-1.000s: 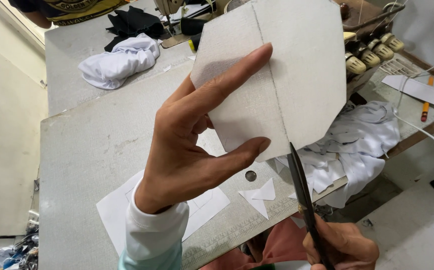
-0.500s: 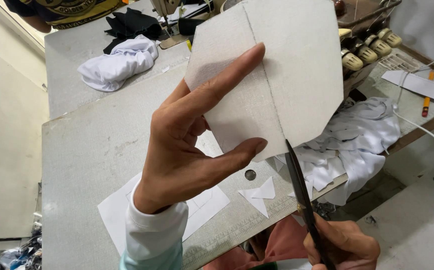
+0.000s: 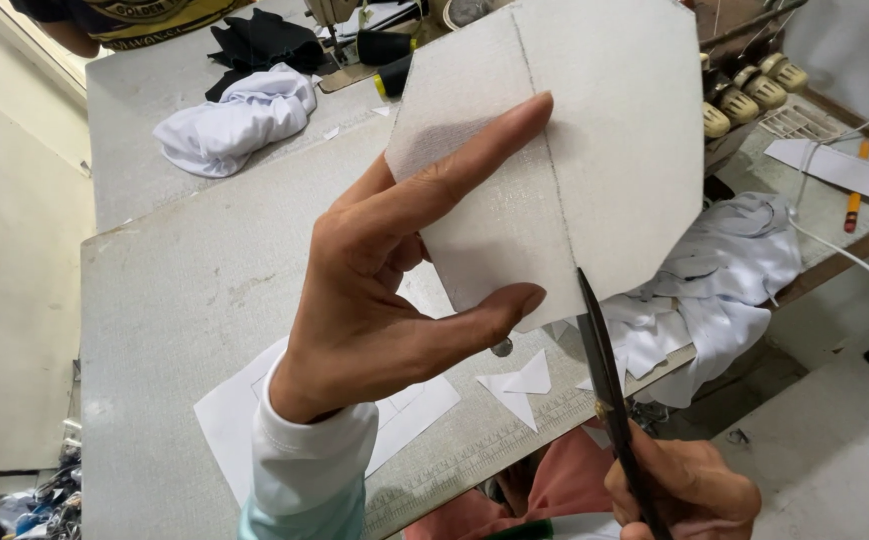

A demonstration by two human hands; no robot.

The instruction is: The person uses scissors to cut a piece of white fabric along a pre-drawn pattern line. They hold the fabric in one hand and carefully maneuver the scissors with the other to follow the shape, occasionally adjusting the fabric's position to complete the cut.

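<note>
Panel: stiff white fabric piece (image 3: 575,150) with a pencilled line, raised above the table (image 3: 185,290), apparently so its lower edge is free for trimming.
Left hand (image 3: 395,270): pinches the panel, thumb beneath, fingers spread over its face.
Right hand (image 3: 685,490): closed around black scissors (image 3: 600,370), blades meeting the panel's lower edge.
Below hands: paper sheet (image 3: 245,420), white offcuts (image 3: 520,385).
Beyond: white cloth heaps (image 3: 235,120).

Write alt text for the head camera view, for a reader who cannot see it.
A left hand holds up a stiff white fabric panel marked with a pencil line, while the right hand brings black scissors to its lower edge. Below lie a grey worktable with a paper sheet, small white offcuts and bundled white cloth.
</note>
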